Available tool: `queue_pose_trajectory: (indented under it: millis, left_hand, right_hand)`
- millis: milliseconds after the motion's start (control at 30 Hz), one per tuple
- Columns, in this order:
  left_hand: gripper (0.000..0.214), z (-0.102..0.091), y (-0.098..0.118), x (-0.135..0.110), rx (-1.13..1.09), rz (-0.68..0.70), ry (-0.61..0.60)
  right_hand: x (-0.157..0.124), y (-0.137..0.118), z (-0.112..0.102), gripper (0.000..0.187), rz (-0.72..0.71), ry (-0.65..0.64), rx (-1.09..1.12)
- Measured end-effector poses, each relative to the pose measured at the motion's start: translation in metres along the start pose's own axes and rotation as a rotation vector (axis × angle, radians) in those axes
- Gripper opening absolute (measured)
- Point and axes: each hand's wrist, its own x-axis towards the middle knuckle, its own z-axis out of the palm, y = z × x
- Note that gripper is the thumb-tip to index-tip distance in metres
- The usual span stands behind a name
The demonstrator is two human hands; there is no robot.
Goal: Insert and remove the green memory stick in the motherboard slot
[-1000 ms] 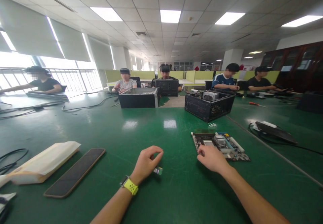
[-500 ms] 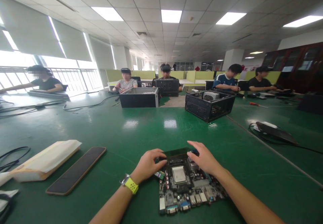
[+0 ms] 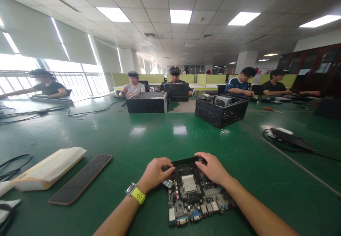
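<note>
A bare motherboard lies flat on the green table in front of me, its ports facing me and a square silver processor in its socket. Along its far edge runs a long dark strip; I cannot tell whether it is a memory module or a slot. My left hand, with a yellow-strapped watch on the wrist, has its fingers and thumb closed at the strip's left end. At the other end, my right hand is curled, its fingertips partly hidden. A small green circuit board with a label pokes out beneath my left hand.
To the left lie a phone, a paper-wrapped packet and black cables. Two computer cases stand farther back. On the right are a flat black device with a cable and a screwdriver. Several people sit around the table.
My right hand has moved slightly left, and its raised index finger has come down toward the strip. The strip looks darker and less green. My left hand has barely moved.
</note>
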Motion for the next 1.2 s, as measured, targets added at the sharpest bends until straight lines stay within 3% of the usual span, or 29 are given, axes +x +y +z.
queue_pose_trajectory:
  millis: [100,200,300,400,467,567,733,933,1133,1200]
  left_hand:
    - [0.019,0.0,0.0,0.0,-0.007,0.002,0.003]
    - [0.02,0.001,-0.001,0.0,-0.025,-0.008,0.018]
    - [0.019,0.001,-0.003,0.0,-0.035,-0.017,0.043]
    - [0.019,0.001,-0.004,-0.001,-0.044,-0.012,0.057]
    - [0.019,0.001,-0.005,-0.001,-0.048,-0.009,0.067]
    - [0.019,0.002,-0.006,0.0,-0.045,-0.019,0.073]
    - [0.019,0.002,-0.009,0.001,-0.047,-0.061,0.073]
    - [0.019,-0.001,-0.014,0.0,-0.004,-0.142,0.163]
    - [0.022,0.0,-0.018,0.0,0.028,-0.186,0.203]
    - [0.022,0.0,-0.018,0.001,0.027,-0.179,0.194]
  right_hand:
    - [-0.001,-0.007,-0.004,0.039,-0.018,0.029,-0.024]
    - [-0.011,-0.033,-0.01,0.033,-0.113,0.069,-0.082]
    - [-0.031,-0.069,-0.006,0.024,-0.292,-0.046,-0.099]
    - [-0.049,-0.091,0.013,0.034,-0.464,-0.189,-0.15]
    - [-0.056,-0.094,0.03,0.044,-0.539,-0.242,-0.212]
    - [-0.059,-0.089,0.049,0.045,-0.579,-0.27,-0.3]
    - [-0.059,-0.089,0.051,0.037,-0.546,-0.261,-0.327]
    - [-0.042,-0.082,0.023,0.028,-0.319,-0.215,-0.335]
    - [-0.009,-0.016,-0.022,0.026,0.266,-0.085,-0.532]
    - [-0.002,0.005,-0.037,0.026,0.392,-0.049,-0.575]
